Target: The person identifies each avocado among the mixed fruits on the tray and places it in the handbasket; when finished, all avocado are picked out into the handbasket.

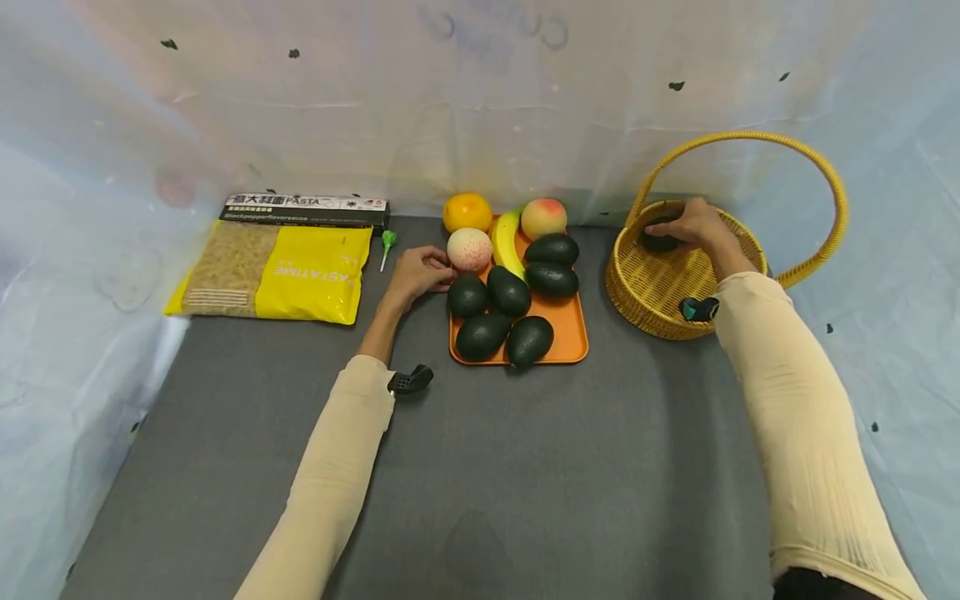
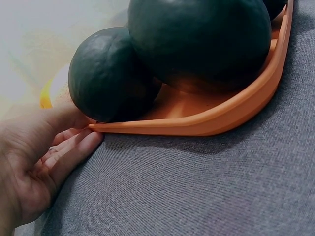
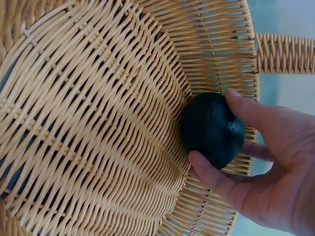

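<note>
Inside the wicker basket [image 1: 660, 283], my right hand [image 1: 701, 227] holds a dark green avocado [image 3: 209, 130] between thumb and fingers, low against the basket's wall. My left hand [image 1: 418, 273] is at the left edge of the orange tray [image 1: 570, 329]. In the left wrist view its thumb and fingers pinch the tray's rim, the thumb partly hidden behind an avocado [image 2: 110, 76]. Several more avocados [image 1: 529, 340] lie on the tray with a banana [image 1: 507, 242], a pale speckled peach [image 1: 469, 250] and a pink-yellow peach [image 1: 543, 218]. An orange [image 1: 467, 212] sits at the tray's back left corner.
To the left lie a yellow pasta bag [image 1: 311, 271] and, behind it, a black-and-white pasta box [image 1: 303, 210]. A green lollipop [image 1: 388, 239] is between the bag and the tray. The basket's tall handle [image 1: 836, 200] arches up on the right. Plastic sheeting hangs behind the grey table [image 1: 525, 467].
</note>
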Demonstrator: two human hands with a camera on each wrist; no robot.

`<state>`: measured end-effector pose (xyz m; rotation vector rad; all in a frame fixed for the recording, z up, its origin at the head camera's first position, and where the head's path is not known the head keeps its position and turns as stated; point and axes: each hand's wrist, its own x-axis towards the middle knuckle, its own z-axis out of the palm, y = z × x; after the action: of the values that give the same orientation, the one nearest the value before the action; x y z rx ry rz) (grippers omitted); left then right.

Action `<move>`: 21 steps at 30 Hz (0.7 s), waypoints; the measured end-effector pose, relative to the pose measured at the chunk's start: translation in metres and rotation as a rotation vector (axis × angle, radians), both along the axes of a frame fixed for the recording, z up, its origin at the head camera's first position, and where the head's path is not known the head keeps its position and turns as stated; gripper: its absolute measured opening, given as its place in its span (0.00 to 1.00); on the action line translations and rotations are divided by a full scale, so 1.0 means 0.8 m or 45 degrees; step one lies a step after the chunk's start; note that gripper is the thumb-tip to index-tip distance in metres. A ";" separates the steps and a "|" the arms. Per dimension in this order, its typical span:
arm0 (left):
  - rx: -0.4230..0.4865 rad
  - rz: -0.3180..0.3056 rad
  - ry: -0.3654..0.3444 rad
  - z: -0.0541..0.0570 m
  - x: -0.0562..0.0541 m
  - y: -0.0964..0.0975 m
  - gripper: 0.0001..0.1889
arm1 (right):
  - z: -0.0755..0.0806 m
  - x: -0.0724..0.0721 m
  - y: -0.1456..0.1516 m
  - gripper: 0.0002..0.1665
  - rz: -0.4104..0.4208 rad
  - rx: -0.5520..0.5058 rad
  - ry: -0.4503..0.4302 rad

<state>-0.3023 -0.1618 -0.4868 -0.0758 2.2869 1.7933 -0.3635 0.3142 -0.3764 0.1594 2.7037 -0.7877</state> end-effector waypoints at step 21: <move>-0.033 0.028 0.092 -0.003 0.007 0.001 0.17 | 0.011 0.004 0.005 0.43 0.023 -0.078 -0.154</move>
<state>-0.2971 -0.1608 -0.4895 -0.0409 2.3682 1.8058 -0.3607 0.3180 -0.3680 0.1629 2.5608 -0.8276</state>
